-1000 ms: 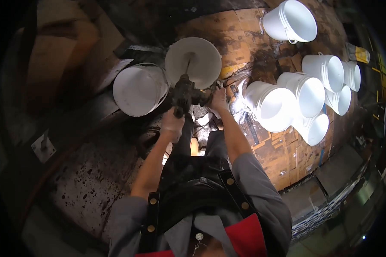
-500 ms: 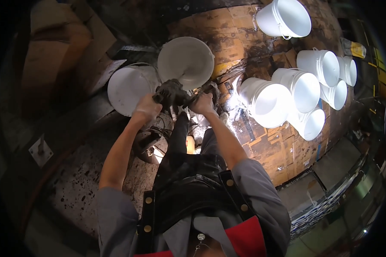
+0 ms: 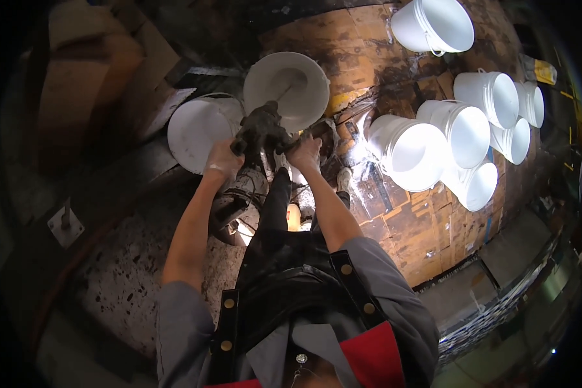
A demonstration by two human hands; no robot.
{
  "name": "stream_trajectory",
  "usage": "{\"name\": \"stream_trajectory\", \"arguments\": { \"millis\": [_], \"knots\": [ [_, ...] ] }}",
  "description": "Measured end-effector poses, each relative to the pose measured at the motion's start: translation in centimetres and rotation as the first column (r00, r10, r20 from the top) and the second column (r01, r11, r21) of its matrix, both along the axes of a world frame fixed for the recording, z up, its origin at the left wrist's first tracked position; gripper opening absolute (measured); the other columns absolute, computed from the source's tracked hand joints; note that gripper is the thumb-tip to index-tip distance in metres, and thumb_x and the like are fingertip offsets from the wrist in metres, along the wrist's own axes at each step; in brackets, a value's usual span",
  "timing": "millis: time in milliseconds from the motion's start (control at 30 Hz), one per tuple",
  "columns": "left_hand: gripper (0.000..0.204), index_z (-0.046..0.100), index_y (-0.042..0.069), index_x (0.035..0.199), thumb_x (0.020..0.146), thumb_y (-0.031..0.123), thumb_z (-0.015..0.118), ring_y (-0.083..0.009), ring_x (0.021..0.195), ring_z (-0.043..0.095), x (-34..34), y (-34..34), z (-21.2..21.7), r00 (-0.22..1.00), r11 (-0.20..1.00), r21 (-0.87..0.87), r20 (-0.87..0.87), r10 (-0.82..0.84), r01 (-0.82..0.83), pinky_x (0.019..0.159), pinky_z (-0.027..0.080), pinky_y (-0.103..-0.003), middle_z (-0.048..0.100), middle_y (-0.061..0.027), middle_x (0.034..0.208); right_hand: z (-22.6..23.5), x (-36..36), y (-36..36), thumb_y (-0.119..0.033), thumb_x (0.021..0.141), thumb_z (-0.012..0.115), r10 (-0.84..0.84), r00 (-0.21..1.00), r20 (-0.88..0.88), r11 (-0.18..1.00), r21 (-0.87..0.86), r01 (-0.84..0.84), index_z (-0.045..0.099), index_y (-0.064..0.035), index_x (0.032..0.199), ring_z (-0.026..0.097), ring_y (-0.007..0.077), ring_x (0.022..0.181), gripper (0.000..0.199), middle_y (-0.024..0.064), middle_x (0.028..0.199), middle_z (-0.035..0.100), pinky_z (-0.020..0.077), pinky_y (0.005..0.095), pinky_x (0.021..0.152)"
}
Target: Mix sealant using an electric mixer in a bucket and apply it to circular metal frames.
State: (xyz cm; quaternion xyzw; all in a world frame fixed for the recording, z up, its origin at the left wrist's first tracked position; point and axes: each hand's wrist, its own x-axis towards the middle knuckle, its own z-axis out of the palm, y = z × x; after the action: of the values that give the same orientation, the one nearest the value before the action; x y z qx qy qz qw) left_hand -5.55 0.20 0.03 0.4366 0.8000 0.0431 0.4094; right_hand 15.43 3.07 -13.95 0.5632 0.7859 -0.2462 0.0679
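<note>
My left hand and my right hand are wrapped round the two side handles of a dark, grimy hand-held power mixer. Its thin shaft reaches down into a white bucket standing in front of me. Pale material lies in the bucket; the shaft's lower end is hidden in it. Just left of my left hand is another white bucket with a wire handle, its top pale all over. Whether that is a lid or contents, I cannot tell.
Several white buckets lie or stand tilted to the right, the nearest being a brightly lit bucket. One bucket is apart at the far right. Stained cardboard covers the floor. Cardboard boxes stand at the left. My shoe is near the mixer.
The mixer has tilted, so its body leans more toward the bucket and the shaft shows more clearly. Both hands keep their grip. The whole view has shifted slightly.
</note>
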Motion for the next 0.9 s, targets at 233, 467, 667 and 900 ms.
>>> {"name": "stream_trajectory", "arguments": {
  "millis": [233,467,667,900],
  "knots": [
    [0.034,0.061,-0.001,0.098,0.065,0.009,0.061,-0.0320,0.083,0.062,3.4,-3.2,1.5,0.977,0.970,-0.158,0.075,0.198,-0.184,0.076,0.046,-0.033,0.063,-0.0200,0.087,2.1,3.6,0.3,-0.032,0.072,0.053,0.285,0.958,0.041,0.918,-0.300,-0.261,0.067,-0.0154,0.075,0.061,0.0249,0.082,0.021,0.0115,0.080,0.065,0.0333,0.0381,0.077],
    [0.024,0.061,0.003,0.090,0.069,0.014,0.061,-0.0358,0.079,0.059,6.1,-1.6,-0.7,0.980,0.979,0.042,0.028,0.199,-0.200,0.070,0.046,-0.038,0.062,-0.0194,0.084,-0.6,3.8,6.1,-0.029,0.073,0.051,0.379,0.924,0.049,0.923,-0.088,-0.374,0.069,-0.0088,0.077,0.056,0.0217,0.094,0.027,0.0109,0.084,0.065,0.0322,0.0381,0.083],
    [0.022,0.059,0.004,0.088,0.071,0.018,0.060,-0.0404,0.087,0.056,5.2,-8.4,-1.5,0.974,0.980,-0.060,0.116,0.197,-0.191,0.072,0.046,-0.042,0.061,-0.0214,0.086,2.3,5.6,-2.4,-0.023,0.075,0.047,0.244,0.970,0.009,0.945,-0.224,-0.236,0.065,-0.0026,0.085,0.051,0.0264,0.100,0.029,0.0153,0.106,0.058,0.0350,0.0422,0.080],
    [0.027,0.059,0.005,0.089,0.073,0.027,0.059,-0.0388,0.084,0.058,7.5,0.1,1.4,0.979,0.970,-0.137,-0.081,0.189,-0.199,0.071,0.048,-0.043,0.061,-0.0220,0.085,1.0,5.2,5.0,-0.026,0.069,0.053,0.324,0.945,-0.038,0.946,-0.003,-0.324,0.064,-0.0039,0.083,0.053,0.0307,0.092,0.029,0.0187,0.090,0.060,0.0353,0.0414,0.081]
  ]
}}
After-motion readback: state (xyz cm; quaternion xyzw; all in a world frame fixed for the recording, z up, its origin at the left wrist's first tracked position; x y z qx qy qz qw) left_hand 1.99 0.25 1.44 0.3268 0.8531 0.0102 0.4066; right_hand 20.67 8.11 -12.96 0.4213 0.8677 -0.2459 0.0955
